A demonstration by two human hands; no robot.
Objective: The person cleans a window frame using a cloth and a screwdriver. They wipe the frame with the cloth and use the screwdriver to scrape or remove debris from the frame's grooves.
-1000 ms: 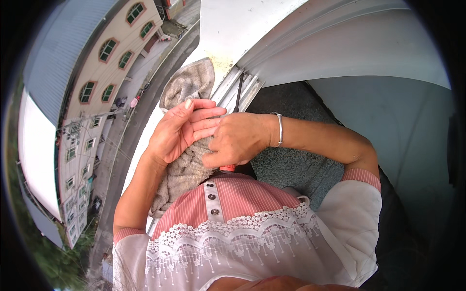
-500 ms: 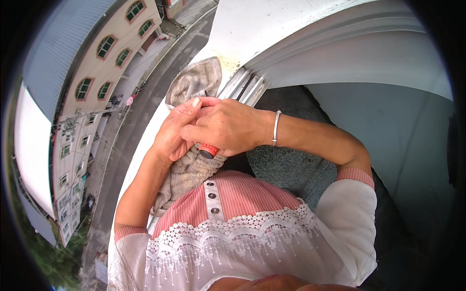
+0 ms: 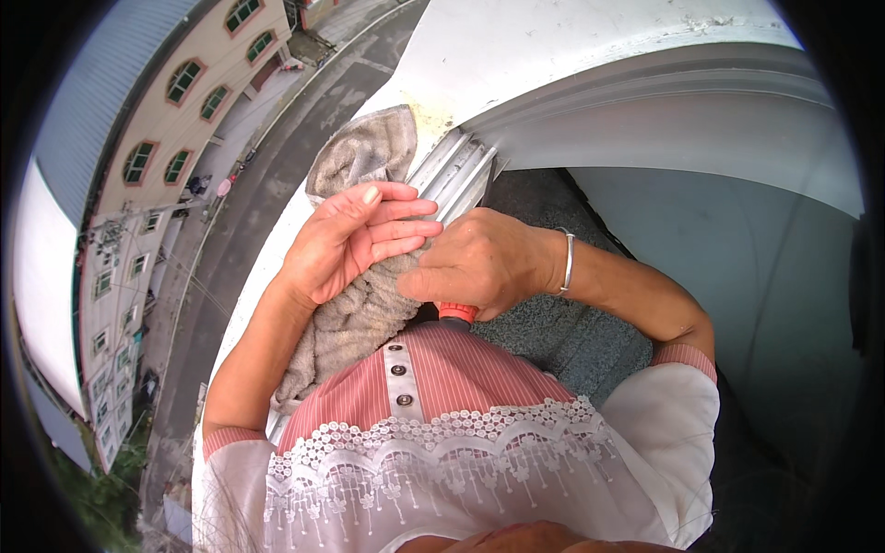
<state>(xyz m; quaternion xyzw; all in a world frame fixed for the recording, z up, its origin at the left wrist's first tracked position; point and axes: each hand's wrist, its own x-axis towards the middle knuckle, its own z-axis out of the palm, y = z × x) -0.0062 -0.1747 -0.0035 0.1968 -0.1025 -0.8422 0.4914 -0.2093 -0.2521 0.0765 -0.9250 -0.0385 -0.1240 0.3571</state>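
Note:
My left hand [image 3: 355, 235] is open, palm turned up and fingers stretched out, with nothing lying in it. It hovers over a bunched grey-brown towel [image 3: 361, 323] on the window sill. Just to its right, my right hand [image 3: 484, 263] is closed around a tool's red-and-black handle [image 3: 457, 311]. Only the butt end of that handle shows below the fist. The rest is hidden in my fingers, so its kind cannot be made out. A gap separates the handle from my left palm.
Metal window tracks [image 3: 452, 180] run beyond my hands, beside a white ledge [image 3: 516, 46]. Past the sill on the left lie a street [image 3: 309, 138] far below and a building [image 3: 157, 120]. A dark grey textured surface [image 3: 572, 350] is on the right.
My right hand has moved right, away from my left hand, taking the red-and-black handle along. The left fingers, partly covered before, now show stretched out.

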